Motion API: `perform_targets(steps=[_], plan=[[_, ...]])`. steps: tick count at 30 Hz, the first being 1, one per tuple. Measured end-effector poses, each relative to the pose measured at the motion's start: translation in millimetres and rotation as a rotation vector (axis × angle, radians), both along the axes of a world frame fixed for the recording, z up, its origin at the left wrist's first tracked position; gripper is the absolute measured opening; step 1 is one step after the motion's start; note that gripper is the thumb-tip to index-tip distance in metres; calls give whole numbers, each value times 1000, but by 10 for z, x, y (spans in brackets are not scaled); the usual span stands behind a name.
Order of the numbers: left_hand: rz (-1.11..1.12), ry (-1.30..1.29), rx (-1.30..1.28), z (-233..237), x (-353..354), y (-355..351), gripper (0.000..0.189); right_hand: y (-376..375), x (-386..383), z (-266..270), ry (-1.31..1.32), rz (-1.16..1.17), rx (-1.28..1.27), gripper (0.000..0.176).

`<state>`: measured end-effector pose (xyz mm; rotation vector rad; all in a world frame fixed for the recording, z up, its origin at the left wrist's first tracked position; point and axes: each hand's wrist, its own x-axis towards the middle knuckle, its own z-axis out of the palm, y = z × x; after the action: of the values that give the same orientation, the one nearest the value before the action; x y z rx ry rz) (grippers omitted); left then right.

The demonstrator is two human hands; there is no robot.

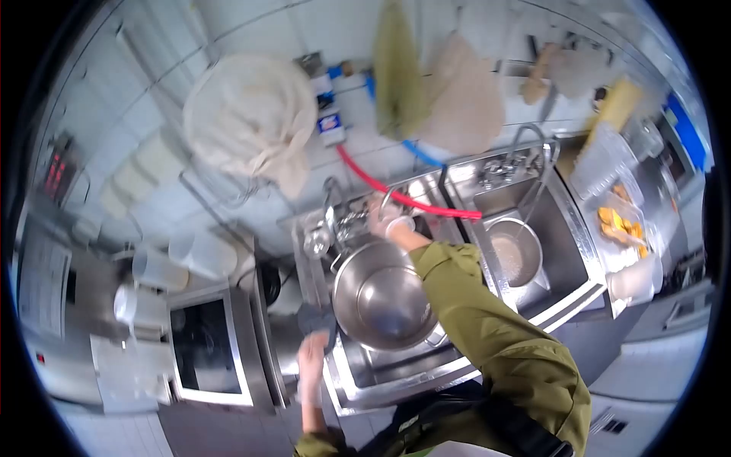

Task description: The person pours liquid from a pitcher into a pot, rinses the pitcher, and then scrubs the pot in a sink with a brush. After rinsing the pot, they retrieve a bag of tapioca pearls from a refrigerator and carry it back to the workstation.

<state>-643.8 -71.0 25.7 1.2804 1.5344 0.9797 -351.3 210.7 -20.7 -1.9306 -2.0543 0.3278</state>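
Note:
A large steel pot (381, 297) with side handles stands in the left sink (365, 373), its inside shiny. My right hand (383, 215) reaches over the pot to the back of that sink, by the taps and just under a red hose (396, 196). Its fingers are blurred and partly hidden. Left of the pot is my left hand (311, 364), fingers drawn together, beside a dark grey shape (316, 324) at the fingertips. I cannot tell whether it holds that shape. The left tap (333, 202) rises behind the pot.
A smaller pot (514, 251) with cloudy liquid sits in the right sink (563, 251). White tubs (202, 255) stand at the left near a dark-glass appliance (205, 346). Yellow food in a clear container (620, 225) is at the right. A white cloth bundle (251, 114) hangs on the wall.

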Motion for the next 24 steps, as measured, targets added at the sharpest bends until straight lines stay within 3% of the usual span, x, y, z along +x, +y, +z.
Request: perform_targets(steps=[1, 2, 4, 5, 6, 8, 9, 11, 12, 14, 15, 16, 17, 18, 19, 20, 21, 22, 24], plan=[[24, 52, -1, 5, -80, -126, 29, -85, -82, 202, 8, -46, -148, 37], [66, 21, -33, 29, -120, -234, 32, 55, -124, -353, -195, -67, 45, 36], [119, 8, -83, 43, -130, -390, 36, 58, -149, -487, -76, -152, 90, 36], [128, 31, -97, 32, -134, -440, 38, -159, -184, -6, 260, -211, -45, 38], [142, -41, -89, -46, -135, -486, 41, -185, -149, -14, 80, -127, -23, 40], [175, -79, -125, 63, -28, -536, 40, -400, 64, 233, 56, 35, -73, 37], [188, -85, -144, 129, 27, -541, 40, -587, 244, 428, 41, 112, -102, 36], [148, -59, -85, 119, 62, -535, 39, -907, 852, 1063, -10, 500, -485, 38], [146, -53, -61, 117, 113, -582, 39, -1132, 1213, 1245, 157, 492, -422, 36], [120, -19, -44, 481, 364, -552, 34, -1259, 1913, 1444, 644, 1099, 160, 25], [78, 26, -15, 578, 449, -516, 32, -1752, 1563, 2788, 158, 459, -325, 22], [83, -3, 1, 635, 572, -471, 31, -1967, 1593, 3186, 302, 404, -209, 22], [77, -31, 13, 659, 710, -421, 30, -2162, 1611, 3517, 420, 604, 104, 25], [62, -77, 25, 608, 837, -354, 31, -2427, 1513, 3960, 566, 718, 208, 19], [34, -112, 57, 685, 1043, -262, 31, -2610, 1539, 4020, 830, 945, 187, 21], [56, -177, 2, 754, 1290, -188, 30, -2780, 1499, 4183, 856, 1064, 106, 23], [-55, -181, 14, 759, 1494, -46, 30, -2865, 1509, 4351, 841, 1188, 42, 23], [-124, -146, 70, 1122, 1870, 89, 30, -2951, 1518, 4520, 825, 1308, -31, 23], [-304, -164, 218, 1576, 2510, 340, 25, -3104, 1663, 4372, 959, 1340, 142, 20]])
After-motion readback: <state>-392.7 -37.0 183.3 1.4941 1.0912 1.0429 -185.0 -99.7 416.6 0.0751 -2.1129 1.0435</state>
